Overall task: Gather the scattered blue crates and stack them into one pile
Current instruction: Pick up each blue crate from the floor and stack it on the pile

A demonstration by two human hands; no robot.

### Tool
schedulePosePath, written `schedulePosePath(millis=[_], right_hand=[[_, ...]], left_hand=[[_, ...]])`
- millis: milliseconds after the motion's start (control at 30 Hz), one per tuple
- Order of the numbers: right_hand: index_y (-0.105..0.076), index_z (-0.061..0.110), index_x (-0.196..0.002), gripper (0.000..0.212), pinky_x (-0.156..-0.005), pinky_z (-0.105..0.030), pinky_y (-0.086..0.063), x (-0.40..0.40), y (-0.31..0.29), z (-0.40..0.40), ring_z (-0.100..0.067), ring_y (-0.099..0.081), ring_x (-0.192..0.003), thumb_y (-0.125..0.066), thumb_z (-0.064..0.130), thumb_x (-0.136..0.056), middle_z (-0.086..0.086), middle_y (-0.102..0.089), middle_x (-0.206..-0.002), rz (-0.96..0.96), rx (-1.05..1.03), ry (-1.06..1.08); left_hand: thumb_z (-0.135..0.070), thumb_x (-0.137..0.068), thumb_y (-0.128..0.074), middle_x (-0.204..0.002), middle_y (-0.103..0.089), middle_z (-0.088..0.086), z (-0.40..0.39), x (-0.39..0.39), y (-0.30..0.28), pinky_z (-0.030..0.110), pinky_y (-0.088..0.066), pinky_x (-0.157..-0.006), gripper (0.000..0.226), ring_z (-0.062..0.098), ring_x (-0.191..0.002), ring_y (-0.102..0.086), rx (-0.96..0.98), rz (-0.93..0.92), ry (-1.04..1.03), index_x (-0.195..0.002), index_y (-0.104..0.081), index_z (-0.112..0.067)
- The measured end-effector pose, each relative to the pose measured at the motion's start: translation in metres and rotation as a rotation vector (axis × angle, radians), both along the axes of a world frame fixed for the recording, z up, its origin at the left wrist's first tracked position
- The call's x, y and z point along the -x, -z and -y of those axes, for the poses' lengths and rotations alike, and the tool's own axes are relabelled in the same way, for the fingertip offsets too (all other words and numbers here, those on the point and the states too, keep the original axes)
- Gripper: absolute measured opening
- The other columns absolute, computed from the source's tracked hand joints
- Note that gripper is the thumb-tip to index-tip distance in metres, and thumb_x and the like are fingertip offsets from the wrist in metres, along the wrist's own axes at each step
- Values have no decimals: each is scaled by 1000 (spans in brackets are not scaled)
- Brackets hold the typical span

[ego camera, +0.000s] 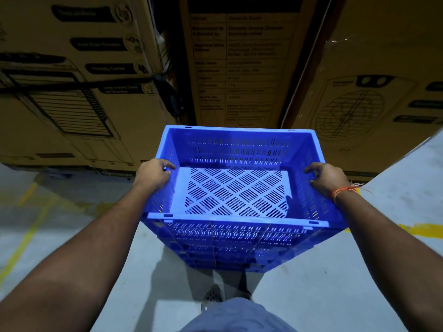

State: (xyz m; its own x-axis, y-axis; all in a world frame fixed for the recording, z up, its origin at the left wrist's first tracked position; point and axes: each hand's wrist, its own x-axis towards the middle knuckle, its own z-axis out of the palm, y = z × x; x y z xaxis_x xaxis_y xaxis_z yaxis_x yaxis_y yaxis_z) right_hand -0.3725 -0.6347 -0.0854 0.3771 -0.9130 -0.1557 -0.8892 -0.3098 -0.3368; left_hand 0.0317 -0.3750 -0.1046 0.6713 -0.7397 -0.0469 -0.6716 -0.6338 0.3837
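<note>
A blue slotted plastic crate (237, 149) fills the middle of the view, its open top toward me and nothing inside. My left hand (153, 174) grips its left rim, fingers curled over the edge. My right hand (328, 179), with an orange thread at the wrist, grips the right rim the same way. Below the crate's near wall I see more blue crate walls (230, 257), which look like a pile under it. Whether the top crate rests on them or hangs just above I cannot tell.
Tall cardboard boxes (239, 68) stand close behind the crate, across the whole back. The grey concrete floor (347, 271) has yellow painted lines at left and right. My feet and a sandal (213, 295) are right below the pile.
</note>
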Motion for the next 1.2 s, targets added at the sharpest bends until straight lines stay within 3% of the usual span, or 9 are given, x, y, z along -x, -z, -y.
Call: schedulePosePath(millis=[100,300,467,633,867,967,1033,1100,1200], right_hand=[[-66,33,-112,38,-77,-31,-52,0,-3,-1,-28,-65,-93,-70,18,-77,-11,-68,-112,-23,0,-8],[-64,29,-118,37,-74,-26,-47,3,-4,-3,-25,-64,-95,-67,19,-83,-10,-66,-115,16,-42,-3],[-68,28,-112,39,-66,-25,-40,9,3,-10,-20,-55,-75,-54,5,-84,-7,-67,-107,53,-33,24],[-67,31,-111,37,-67,-28,-43,6,3,-9,-26,-60,-84,-53,7,-86,-12,-66,-115,8,-4,35],[-67,33,-105,37,-67,-26,-41,6,4,-11,-28,-61,-84,-55,9,-80,-10,-67,-107,-23,6,50],[-66,29,-111,41,-66,-24,-41,5,-1,-11,-26,-58,-78,-59,10,-76,-8,-64,-96,-61,-29,15],[-63,28,-119,49,-72,-26,-45,8,-1,-9,-30,-61,-87,-63,21,-71,-12,-63,-102,-98,-53,-19],[-58,28,-126,56,-89,-31,-49,12,-1,-14,-34,-58,-103,-67,33,-70,-16,-53,-117,-91,-43,-6],[-57,27,-127,55,-102,-41,-44,16,-10,-35,-36,-43,-118,-72,34,-75,-15,-38,-130,-34,137,-4]], left_hand=[[-24,-88,-61,-109,-74,1,-1,-2,1,27,-52,-70,27,18,-81,-68,-16,2,4,-111,-73,-33],[-27,-85,-64,-106,-72,2,-1,-8,3,35,-55,-81,37,19,-90,-66,-85,2,53,-120,-67,-35],[-16,-88,-55,-109,-72,4,-8,-5,10,36,-55,-80,37,23,-96,-66,-71,33,50,-119,-67,-33],[-15,-88,-54,-111,-70,4,-6,-3,9,35,-54,-81,36,23,-98,-65,-59,46,35,-117,-66,-34],[-16,-87,-52,-113,-70,4,-4,-3,6,34,-53,-81,38,25,-98,-65,-91,28,49,-118,-66,-33],[-28,-84,-53,-108,-68,9,-7,-8,4,33,-53,-80,41,26,-92,-64,-169,-31,65,-124,-62,-34],[-44,-78,-54,-122,-59,13,-12,-3,-1,36,-50,-96,53,31,-110,-57,-227,-35,46,-130,-57,-36],[-45,-82,-61,-140,-41,18,-19,11,-6,38,-39,-109,50,37,-127,-43,-208,-4,3,-132,-56,-35],[-39,-83,-66,-143,-28,16,-29,40,-15,42,-36,-112,43,39,-129,-36,-91,87,-66,-125,-62,-32]])
